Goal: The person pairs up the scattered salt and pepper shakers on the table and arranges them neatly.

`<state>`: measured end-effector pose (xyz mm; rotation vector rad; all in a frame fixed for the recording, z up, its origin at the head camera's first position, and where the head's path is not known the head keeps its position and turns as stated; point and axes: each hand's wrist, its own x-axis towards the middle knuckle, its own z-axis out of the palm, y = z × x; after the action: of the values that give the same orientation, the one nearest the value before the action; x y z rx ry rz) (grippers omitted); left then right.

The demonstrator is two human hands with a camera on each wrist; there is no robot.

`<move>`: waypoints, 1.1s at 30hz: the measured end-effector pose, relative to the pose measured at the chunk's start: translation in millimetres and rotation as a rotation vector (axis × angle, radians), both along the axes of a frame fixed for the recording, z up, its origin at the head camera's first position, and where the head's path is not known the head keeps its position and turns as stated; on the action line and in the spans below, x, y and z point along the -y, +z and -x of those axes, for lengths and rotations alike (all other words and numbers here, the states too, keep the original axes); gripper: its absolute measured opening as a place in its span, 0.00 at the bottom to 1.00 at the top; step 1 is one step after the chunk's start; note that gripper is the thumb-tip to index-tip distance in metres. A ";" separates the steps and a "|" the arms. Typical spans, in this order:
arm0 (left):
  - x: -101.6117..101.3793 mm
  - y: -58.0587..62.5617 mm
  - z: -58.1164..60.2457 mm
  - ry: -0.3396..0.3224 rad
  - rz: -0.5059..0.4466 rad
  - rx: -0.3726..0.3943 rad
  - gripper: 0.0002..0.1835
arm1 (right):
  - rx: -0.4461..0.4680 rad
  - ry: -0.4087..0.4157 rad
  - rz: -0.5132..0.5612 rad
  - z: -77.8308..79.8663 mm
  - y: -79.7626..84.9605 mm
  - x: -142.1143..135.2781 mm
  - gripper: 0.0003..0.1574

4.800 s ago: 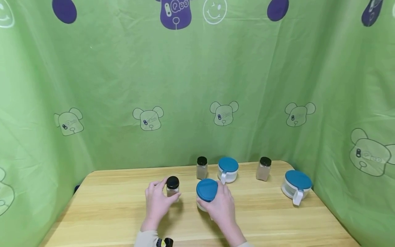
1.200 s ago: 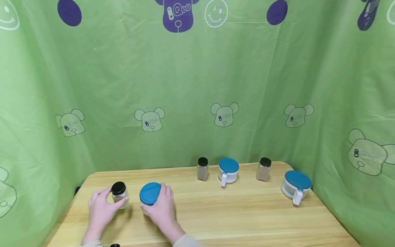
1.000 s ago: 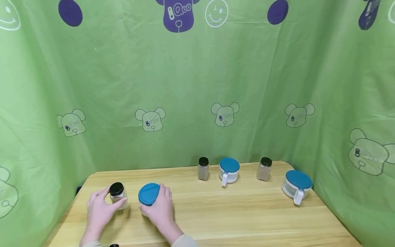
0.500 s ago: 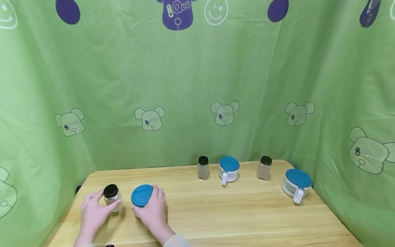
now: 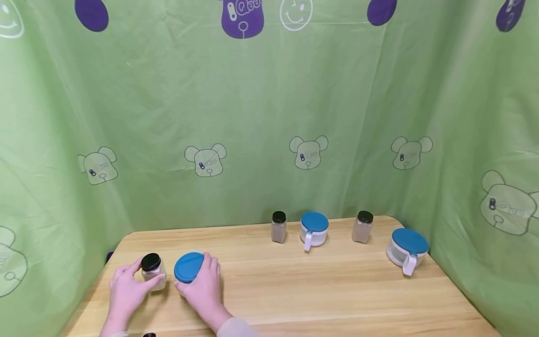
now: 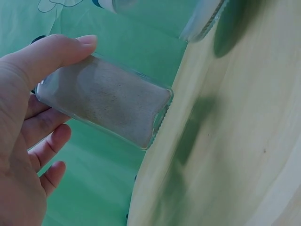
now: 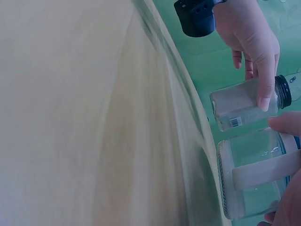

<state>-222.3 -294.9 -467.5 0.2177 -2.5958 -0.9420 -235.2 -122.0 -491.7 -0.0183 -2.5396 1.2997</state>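
Note:
In the head view, my left hand pinches a square spice jar with a black lid between thumb and fingers. Pale powder fills this jar in the left wrist view, and its base hangs over the tabletop with a shadow apart from it. To its right, my right hand grips a round glass seasoning pot by its sides, under the blue lid. The right wrist view shows the pot's white handle and clear glass wall. Both containers are upright, side by side with a small gap.
Along the back of the wooden table stand a spice jar, a blue-lidded pot and another spice jar. A second blue-lidded pot stands near the right edge. A green curtain surrounds the table.
Both hands have carried the spice jar and the seasoning pot from the table's middle to its left side, and slightly nearer the front. The containers at the back and right stay put.

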 end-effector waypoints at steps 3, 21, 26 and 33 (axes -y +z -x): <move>0.0 0.3 -1.0 -0.001 -0.008 0.018 0.45 | -0.004 -0.011 -0.020 -0.8 -1.9 2.9 0.62; 6.6 -7.3 0.9 0.011 -0.026 0.060 0.48 | -0.025 -0.026 -0.020 -0.7 -7.4 18.7 0.62; 6.6 -7.3 1.2 0.013 -0.035 0.066 0.48 | -0.014 -0.034 -0.028 -0.3 -8.1 21.0 0.62; 9.2 -9.8 -0.7 0.024 -0.037 0.067 0.48 | 0.015 -0.026 -0.019 -2.3 -7.6 21.2 0.62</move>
<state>-221.6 -304.1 -477.3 0.2943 -2.6315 -0.9911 -232.9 -143.2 -499.3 -0.0569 -2.5556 1.2706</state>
